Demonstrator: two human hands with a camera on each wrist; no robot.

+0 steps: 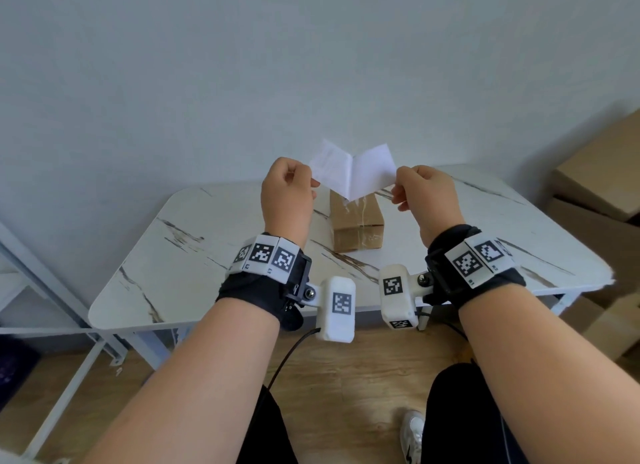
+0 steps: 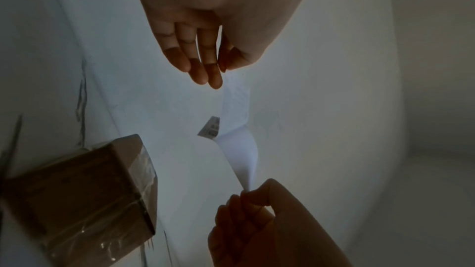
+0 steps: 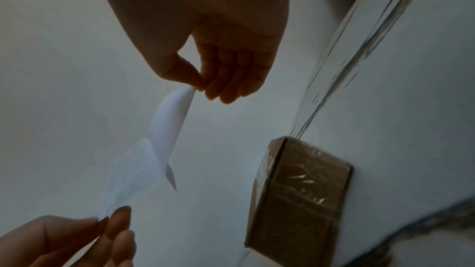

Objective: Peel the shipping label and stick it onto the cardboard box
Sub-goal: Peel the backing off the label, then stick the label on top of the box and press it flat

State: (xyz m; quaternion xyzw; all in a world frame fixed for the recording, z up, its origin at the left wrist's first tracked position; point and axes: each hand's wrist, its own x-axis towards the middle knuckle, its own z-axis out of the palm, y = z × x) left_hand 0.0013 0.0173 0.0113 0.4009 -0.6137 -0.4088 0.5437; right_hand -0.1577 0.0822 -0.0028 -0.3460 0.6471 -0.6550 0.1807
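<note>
Above the table I hold a white sheet that splits into a V. My left hand [image 1: 311, 181] pinches the shipping label [image 1: 329, 167], whose print shows faintly through; a barcode corner shows in the left wrist view on the label [image 2: 235, 105]. My right hand [image 1: 398, 187] pinches the plain backing sheet [image 1: 372, 169]. The two sheets still join at the bottom fold. The taped cardboard box [image 1: 356, 221] lies on the marble-patterned table [image 1: 207, 242], below and just behind the sheets. In the right wrist view, the right hand [image 3: 203, 86] holds the backing [image 3: 169, 121] left of the box [image 3: 298, 190].
Large cardboard boxes [image 1: 595, 186] are stacked on the floor at the right of the table. A white metal frame [image 1: 34, 273] stands at the left. A plain wall rises right behind the table. My legs and a white shoe [image 1: 412, 436] are over the wooden floor.
</note>
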